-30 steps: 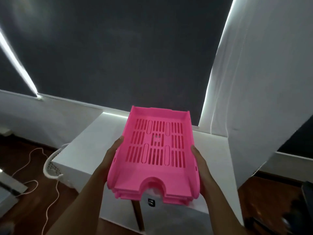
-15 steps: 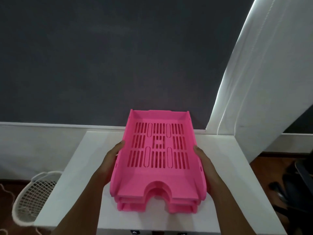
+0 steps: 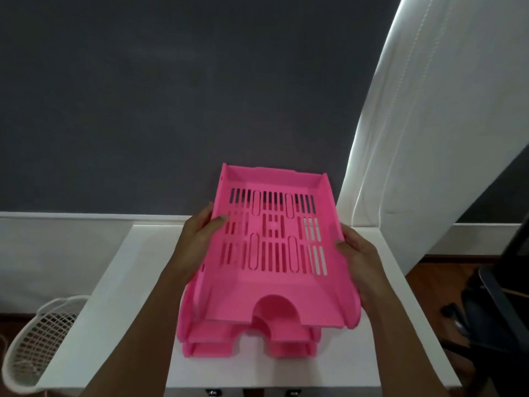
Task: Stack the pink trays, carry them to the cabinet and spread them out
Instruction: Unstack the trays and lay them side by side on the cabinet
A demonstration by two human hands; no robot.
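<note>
A stack of pink slotted trays (image 3: 246,343) rests on the white cabinet top (image 3: 120,282). The top pink tray (image 3: 274,293) is lifted and tilted above the lower ones, its far end raised. My left hand (image 3: 197,239) grips its left wall, thumb inside on the slotted floor. My right hand (image 3: 357,259) holds its right wall, thumb over the rim. The lower trays are partly hidden under the lifted one; only their front edges with the arched cut-outs show.
A dark blind (image 3: 171,96) covers the window behind the cabinet, a white curtain (image 3: 429,138) hangs at the right. A white mesh basket (image 3: 34,339) stands on the floor at the left. A dark chair (image 3: 492,305) is at the right edge.
The stack went from being carried to resting on the cabinet top. Both hands moved forward along the sides, and the top tray has lifted off the lower ones.
</note>
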